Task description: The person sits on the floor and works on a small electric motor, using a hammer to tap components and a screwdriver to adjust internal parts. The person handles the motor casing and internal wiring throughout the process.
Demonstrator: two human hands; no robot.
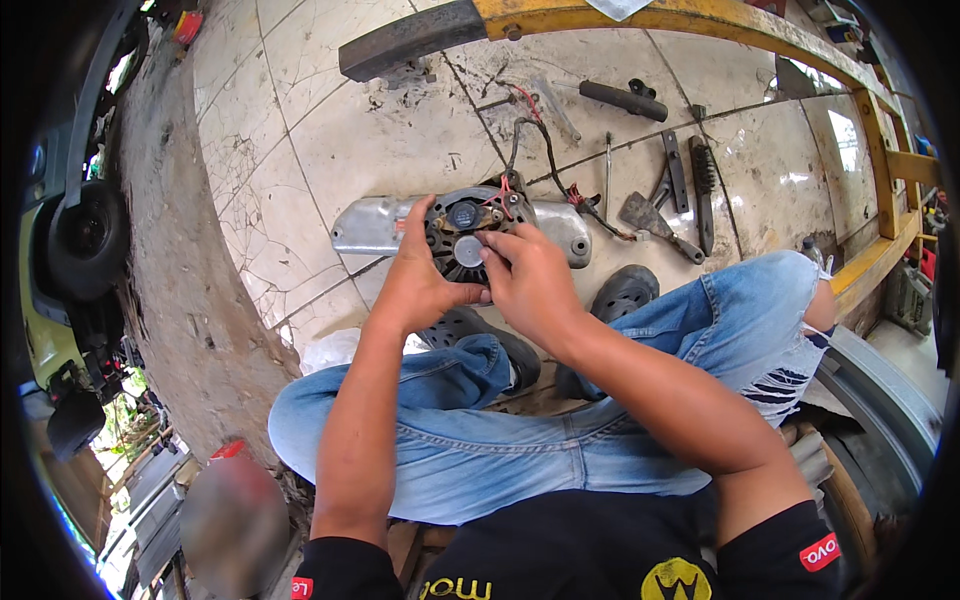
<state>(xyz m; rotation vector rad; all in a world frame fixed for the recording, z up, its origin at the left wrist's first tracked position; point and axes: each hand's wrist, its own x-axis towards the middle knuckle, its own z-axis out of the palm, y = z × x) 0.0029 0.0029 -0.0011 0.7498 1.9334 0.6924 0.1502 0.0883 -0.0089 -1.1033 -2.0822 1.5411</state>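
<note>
A round, slotted dark metal part [462,273], like the end of an electric motor, lies in front of my feet. On its face are a grey disc [468,251], a black round piece [464,214] above the disc, and red wires at the upper right. My left hand [415,285] wraps round its left and lower side, fingers along the far rim and thumb near the bottom. With bent fingers, my right hand [535,285] presses against the disc's right edge; whether it pinches something small there is hidden. Beneath and behind the part, a silver metal casing [365,226] extends both ways.
A dark cable [548,150] runs from the part across the tiles. To the right lie a scraper [645,215], a wire brush [705,190], a flat bar [676,172], a thin rod [608,165] and a black-handled tool [622,100]. A yellow frame [690,20] borders the far and right sides.
</note>
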